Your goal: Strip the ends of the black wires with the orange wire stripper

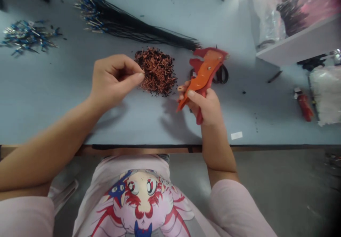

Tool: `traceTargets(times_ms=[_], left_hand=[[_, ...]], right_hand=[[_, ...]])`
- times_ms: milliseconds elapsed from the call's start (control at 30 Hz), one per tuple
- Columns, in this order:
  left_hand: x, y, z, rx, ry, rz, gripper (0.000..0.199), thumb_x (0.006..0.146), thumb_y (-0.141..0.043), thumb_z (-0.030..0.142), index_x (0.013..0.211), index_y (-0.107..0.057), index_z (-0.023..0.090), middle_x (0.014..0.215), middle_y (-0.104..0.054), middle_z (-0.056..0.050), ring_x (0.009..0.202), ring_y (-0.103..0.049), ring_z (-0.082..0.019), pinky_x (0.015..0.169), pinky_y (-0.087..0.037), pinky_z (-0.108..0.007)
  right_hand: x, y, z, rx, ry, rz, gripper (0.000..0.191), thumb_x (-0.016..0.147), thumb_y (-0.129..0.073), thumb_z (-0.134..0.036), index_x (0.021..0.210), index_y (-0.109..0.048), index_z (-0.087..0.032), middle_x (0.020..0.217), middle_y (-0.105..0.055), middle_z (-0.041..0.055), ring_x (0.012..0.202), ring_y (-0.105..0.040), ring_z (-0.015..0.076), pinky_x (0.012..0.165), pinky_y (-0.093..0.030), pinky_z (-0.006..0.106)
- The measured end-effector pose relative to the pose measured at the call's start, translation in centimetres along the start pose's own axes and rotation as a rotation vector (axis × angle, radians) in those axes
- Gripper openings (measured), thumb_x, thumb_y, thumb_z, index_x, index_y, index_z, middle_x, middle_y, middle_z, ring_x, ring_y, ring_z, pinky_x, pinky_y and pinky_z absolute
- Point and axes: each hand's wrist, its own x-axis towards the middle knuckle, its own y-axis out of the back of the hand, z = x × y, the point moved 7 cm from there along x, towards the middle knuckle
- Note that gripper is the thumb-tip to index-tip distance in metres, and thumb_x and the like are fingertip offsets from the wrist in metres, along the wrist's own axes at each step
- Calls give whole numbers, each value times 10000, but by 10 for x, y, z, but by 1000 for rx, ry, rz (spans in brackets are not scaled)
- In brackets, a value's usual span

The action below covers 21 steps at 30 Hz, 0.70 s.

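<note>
My left hand (114,80) is closed in a pinch at the left edge of a pile of short copper-coloured and black wire bits (158,71); whatever is between its fingertips is too small to make out. My right hand (204,103) grips a red and orange wire stripper (206,71), its head pointing away from me. Behind the pile lies a long bundle of black wires (141,27), blue and metal tips at its left end, the other end by the tool's head. Just beyond the tool sits a dark looped object (222,74), partly hidden.
A heap of blue-and-metal connectors (30,36) lies at the left. Toward the right are a raised shelf (301,43) with plastic bags, a dark pen-like stick (275,76), a red-handled tool (304,105) and a white label (236,135). The table's edge (149,146) runs before me.
</note>
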Motion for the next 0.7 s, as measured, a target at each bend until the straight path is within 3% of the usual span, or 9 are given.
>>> traceTargets(times_ms=[167,267,400,600,700], left_hand=[[-6,-9,4,-81,-52,-20,112,914,-674,84,851,-660,176,754,-666,85,678,-568,-14,577,-438,-219],[-5,-10,3,-55,-57,-17,151,890,-646,32,842,-672,173,740,-663,66,661,-568,-25,568,-432,-210],[-5,-9,6,-132,-148,44,104,797,-713,95,793,-724,198,671,-643,35,545,-484,-45,456,-319,-229],[-8,-15,2,-124,-16,3,92,820,-695,165,790,-743,238,701,-645,9,571,-487,-98,507,-337,-292],[-8,-14,2,-148,-21,4,86,809,-717,152,795,-748,232,699,-644,16,571,-482,-88,509,-318,-287]], right_hand=[[-2,-4,4,8,-51,-23,405,669,-786,-263,1040,-629,-215,1211,-650,86,831,-659,188,729,-585,374],[-3,-5,4,-7,-48,-30,371,660,-729,-197,1018,-632,-212,1078,-651,59,807,-649,183,727,-576,370],[-1,-5,5,-32,-7,-19,341,662,-723,-189,984,-614,-214,895,-608,14,780,-633,171,749,-579,364],[2,-2,10,-69,17,33,332,710,-764,-266,992,-597,-210,888,-634,8,766,-649,159,757,-589,360],[1,-4,10,-31,-23,3,348,706,-776,-270,1006,-612,-203,965,-695,38,804,-686,176,790,-598,378]])
